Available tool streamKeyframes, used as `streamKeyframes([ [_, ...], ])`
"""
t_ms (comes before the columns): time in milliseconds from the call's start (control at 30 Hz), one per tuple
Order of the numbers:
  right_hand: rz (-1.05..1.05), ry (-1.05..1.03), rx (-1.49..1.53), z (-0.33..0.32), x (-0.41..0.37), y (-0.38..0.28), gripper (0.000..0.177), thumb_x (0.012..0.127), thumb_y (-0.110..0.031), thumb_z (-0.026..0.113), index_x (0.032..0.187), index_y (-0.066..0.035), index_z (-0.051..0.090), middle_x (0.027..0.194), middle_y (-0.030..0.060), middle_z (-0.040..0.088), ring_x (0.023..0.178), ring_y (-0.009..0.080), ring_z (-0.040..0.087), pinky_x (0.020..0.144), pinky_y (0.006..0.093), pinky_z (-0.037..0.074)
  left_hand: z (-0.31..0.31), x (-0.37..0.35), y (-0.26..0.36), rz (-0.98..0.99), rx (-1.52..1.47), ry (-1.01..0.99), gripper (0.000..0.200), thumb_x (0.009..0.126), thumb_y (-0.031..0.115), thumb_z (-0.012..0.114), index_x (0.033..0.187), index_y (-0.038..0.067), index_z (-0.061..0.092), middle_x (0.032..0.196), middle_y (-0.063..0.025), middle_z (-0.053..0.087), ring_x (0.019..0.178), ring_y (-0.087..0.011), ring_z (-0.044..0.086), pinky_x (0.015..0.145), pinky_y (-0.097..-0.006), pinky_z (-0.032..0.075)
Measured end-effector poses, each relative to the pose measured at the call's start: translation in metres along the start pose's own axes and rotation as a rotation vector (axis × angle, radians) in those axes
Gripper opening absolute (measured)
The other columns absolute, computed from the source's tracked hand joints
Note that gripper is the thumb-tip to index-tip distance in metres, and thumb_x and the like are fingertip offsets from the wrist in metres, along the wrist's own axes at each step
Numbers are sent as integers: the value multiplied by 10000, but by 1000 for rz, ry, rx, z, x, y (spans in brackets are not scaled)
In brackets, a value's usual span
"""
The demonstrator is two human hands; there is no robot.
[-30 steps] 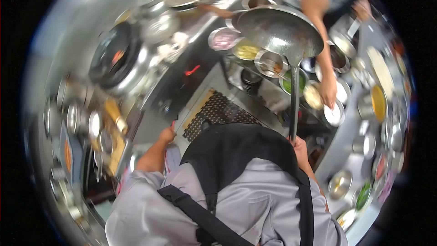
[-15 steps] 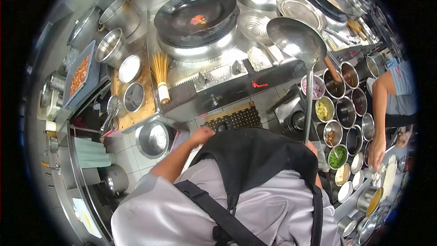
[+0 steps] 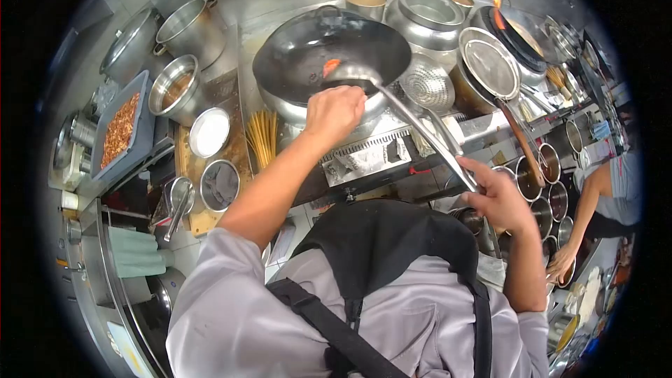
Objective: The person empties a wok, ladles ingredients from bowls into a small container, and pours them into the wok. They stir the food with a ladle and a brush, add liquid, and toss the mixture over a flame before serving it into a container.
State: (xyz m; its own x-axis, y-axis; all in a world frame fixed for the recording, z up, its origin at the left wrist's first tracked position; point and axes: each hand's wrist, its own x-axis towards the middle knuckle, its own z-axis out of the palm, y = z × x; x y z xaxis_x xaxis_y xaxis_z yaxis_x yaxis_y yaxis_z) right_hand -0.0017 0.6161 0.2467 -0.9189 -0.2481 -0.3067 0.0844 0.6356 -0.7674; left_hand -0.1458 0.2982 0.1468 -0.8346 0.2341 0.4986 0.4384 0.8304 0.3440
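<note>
A large black wok (image 3: 294, 52) sits on the stove with a small heap of red-orange food (image 3: 331, 66) inside. My left hand (image 3: 336, 110) is closed at the wok's near rim; its fingertips are partly hidden. My right hand (image 3: 493, 196) grips the end of a long metal ladle (image 3: 427, 133). The ladle's bowl is inside the wok, beside the red food and just beyond my left hand.
A perforated skimmer (image 3: 425, 84) and a strainer over a pot (image 3: 488, 63) lie right of the wok. Flame (image 3: 498, 8) rises at another burner. A bamboo brush (image 3: 262, 136) stands left. A co-worker's hand (image 3: 561, 262) is among containers at right.
My left hand has moved up from my waist to the wok's near edge. My right hand has risen and the ladle's bowl has swung left into the wok. The view has shifted.
</note>
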Motion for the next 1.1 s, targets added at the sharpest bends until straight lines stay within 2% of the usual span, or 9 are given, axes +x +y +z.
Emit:
streamKeyframes([
  [100,-44,-86,-319,-6,60,-20,596,823,-75,686,1397,-111,530,754,97,652,544,143,556,565,317,487,35,3,-21,12,-10,25,174,891,256,604,840,97,653,799,-106,674,784,-342,660,689,-471,517],
  [267,-195,52,-187,41,205,14,567,830,-78,655,1383,-89,532,819,151,673,601,173,622,618,346,517,51,-36,-24,53,88,8,122,841,242,639,820,125,666,739,-94,646,695,-313,647,624,-453,513],
  [367,-579,185,-136,33,205,40,581,810,-61,661,1375,-29,532,1046,163,698,892,231,666,819,344,511,33,-72,-1,132,20,84,103,792,225,690,838,132,689,691,-65,616,639,-276,633,588,-429,510],
  [400,-139,5,-100,13,179,16,576,808,-41,667,1367,-4,533,1039,129,696,868,223,654,808,328,507,16,-63,5,123,65,61,97,774,211,708,810,125,683,684,-51,614,631,-256,634,584,-412,514],
  [433,-297,-15,-7,0,175,39,562,826,-29,673,1368,0,530,866,68,663,664,142,603,615,288,487,17,-52,1,93,44,127,107,778,219,696,814,121,672,690,-60,610,640,-265,630,588,-412,512],
  [500,-85,-150,273,-20,158,36,574,836,11,652,1392,-31,515,656,-19,539,489,55,471,444,243,353,31,-22,-13,57,22,163,120,801,244,655,796,125,644,706,-61,604,681,-291,624,622,-443,489],
  [700,-185,-156,-45,9,247,8,539,860,-12,630,1380,9,490,690,13,574,526,96,508,479,257,406,64,-2,-24,-76,83,119,176,845,266,613,753,117,597,716,-64,632,750,-298,633,701,-457,450],
  [833,-288,13,130,17,232,32,545,892,-13,608,1416,-26,460,696,12,563,539,80,506,486,250,413,48,-29,8,54,81,128,205,821,274,649,697,124,584,606,-52,587,555,-279,615,530,-452,501],
  [1100,-218,-65,316,44,192,136,572,899,-8,646,1427,-74,437,675,-50,480,558,46,437,505,220,359,73,22,-40,-263,-280,117,185,894,248,657,886,66,686,853,-84,697,806,-272,672,738,-411,522],
])
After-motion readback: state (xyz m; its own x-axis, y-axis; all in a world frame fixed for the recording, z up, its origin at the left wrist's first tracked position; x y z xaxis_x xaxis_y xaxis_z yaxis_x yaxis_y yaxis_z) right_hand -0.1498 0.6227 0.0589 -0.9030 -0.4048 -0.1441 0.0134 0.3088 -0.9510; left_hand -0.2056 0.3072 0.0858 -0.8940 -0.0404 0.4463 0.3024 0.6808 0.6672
